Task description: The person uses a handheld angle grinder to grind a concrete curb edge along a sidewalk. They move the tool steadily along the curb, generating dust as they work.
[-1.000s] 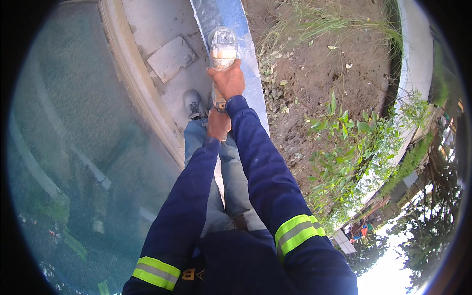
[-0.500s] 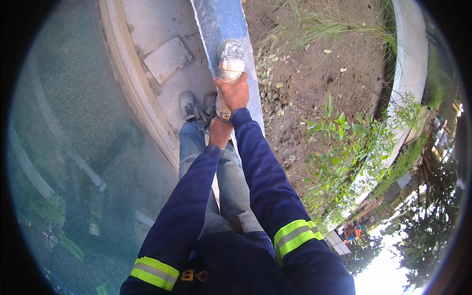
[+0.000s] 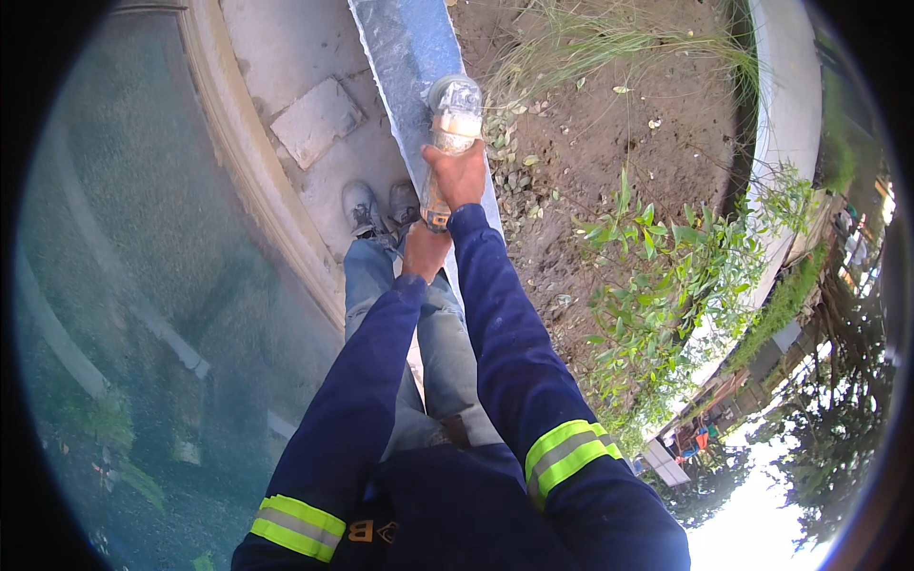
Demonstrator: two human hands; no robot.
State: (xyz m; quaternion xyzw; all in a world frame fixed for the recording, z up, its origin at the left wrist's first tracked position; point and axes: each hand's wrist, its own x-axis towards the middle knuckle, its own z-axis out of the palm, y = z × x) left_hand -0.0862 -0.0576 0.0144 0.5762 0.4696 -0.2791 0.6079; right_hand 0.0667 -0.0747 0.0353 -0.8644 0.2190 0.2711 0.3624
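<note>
A dust-coated angle grinder (image 3: pixel 456 111) lies lengthwise over a long, narrow blue-grey ledge (image 3: pixel 405 43) with chipped pale edges, its round head on the top surface. My right hand (image 3: pixel 457 171) is wrapped round the grinder's body just behind the head, thumb on the left side. Lower down, my left hand (image 3: pixel 426 252) grips the rear end; some of its fingers are hidden underneath. Both navy sleeves reach up from the lower edge.
Left are a paved strip with a loose slab (image 3: pixel 317 124), my shoes (image 3: pixel 365 208), a curb (image 3: pixel 238 152) and blue-green water or glossy surface (image 3: pixel 133 238). Right are soil (image 3: pixel 609 133), grass, a leafy shrub (image 3: pixel 681 271) and a curved white border (image 3: pixel 785 76).
The grinder and both hands have moved right across the ledge and slightly back toward my body. Both shoes now show, where a second ago only one did.
</note>
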